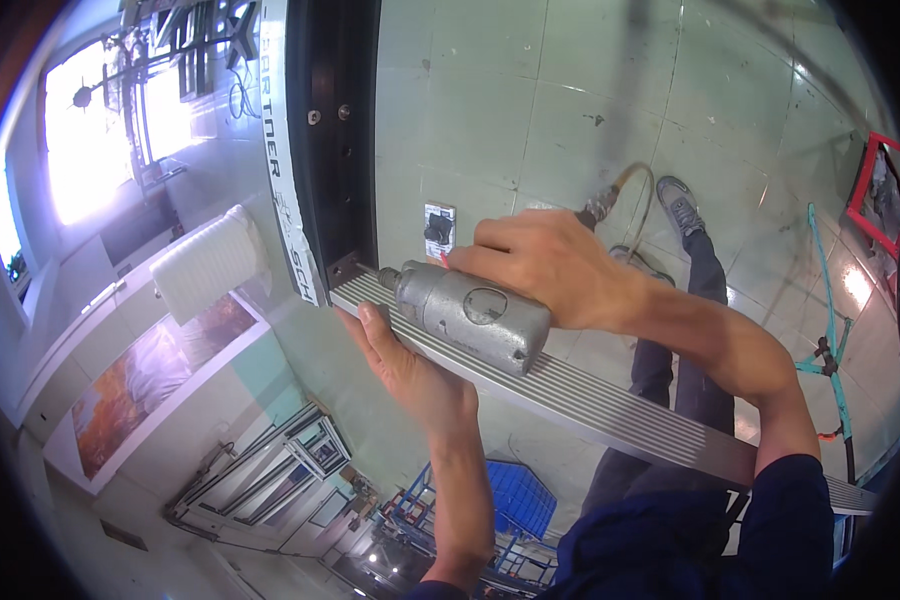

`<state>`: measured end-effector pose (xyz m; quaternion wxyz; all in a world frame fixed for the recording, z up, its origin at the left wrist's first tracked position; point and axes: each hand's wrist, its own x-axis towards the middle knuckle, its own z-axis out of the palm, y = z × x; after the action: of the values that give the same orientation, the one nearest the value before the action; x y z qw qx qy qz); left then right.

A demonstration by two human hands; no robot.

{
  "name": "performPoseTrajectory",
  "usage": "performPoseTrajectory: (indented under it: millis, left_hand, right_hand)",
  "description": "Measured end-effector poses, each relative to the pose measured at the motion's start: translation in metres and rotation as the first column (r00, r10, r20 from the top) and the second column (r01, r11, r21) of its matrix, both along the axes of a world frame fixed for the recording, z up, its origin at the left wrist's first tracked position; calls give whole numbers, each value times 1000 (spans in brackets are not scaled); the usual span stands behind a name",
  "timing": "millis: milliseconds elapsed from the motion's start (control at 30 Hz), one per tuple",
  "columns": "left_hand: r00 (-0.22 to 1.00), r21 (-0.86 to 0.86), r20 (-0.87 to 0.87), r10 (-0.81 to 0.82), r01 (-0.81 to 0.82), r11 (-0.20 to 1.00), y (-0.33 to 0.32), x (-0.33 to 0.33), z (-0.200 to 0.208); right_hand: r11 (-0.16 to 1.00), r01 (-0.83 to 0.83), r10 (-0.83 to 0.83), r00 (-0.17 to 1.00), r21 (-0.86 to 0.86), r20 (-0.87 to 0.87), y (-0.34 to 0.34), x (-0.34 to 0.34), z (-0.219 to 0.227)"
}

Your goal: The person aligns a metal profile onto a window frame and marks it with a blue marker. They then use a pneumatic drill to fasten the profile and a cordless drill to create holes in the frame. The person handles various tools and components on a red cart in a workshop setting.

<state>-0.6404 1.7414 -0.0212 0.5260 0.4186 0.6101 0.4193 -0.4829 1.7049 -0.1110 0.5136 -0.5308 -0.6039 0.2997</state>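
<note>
In my right hand (560,265) is a grey air-powered driver (470,315), its body lying along the top of a ribbed aluminium profile (610,405). The driver's nose points at the inner face of a dark metal upright (340,185), close to the corner where the profile meets it. My left hand (405,370) grips the profile's edge from the near side, thumb up, just below that joint. Two screw heads (344,112) show further up the upright. Whether the driver's bit touches a screw is hidden.
An air hose (638,172) loops down past my shoes (683,210). A blue crate (518,500) is below the profile. White-wrapped material (210,265) and metal frames (270,470) are at the left. A red frame (880,190) and a teal stand (835,340) are at the right.
</note>
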Motion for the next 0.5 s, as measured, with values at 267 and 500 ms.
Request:
performPoseTrajectory:
  millis: [267,500]
  left_hand:
    - [999,-16,-30,-43,42,999,1,-7,3]
    - [999,-3,-33,0,0,1000,3,-15,-9]
  right_hand:
    - [1000,1,-1,1000,26,7,4,1,0]
    - [996,23,-31,995,83,95,10,0,-14]
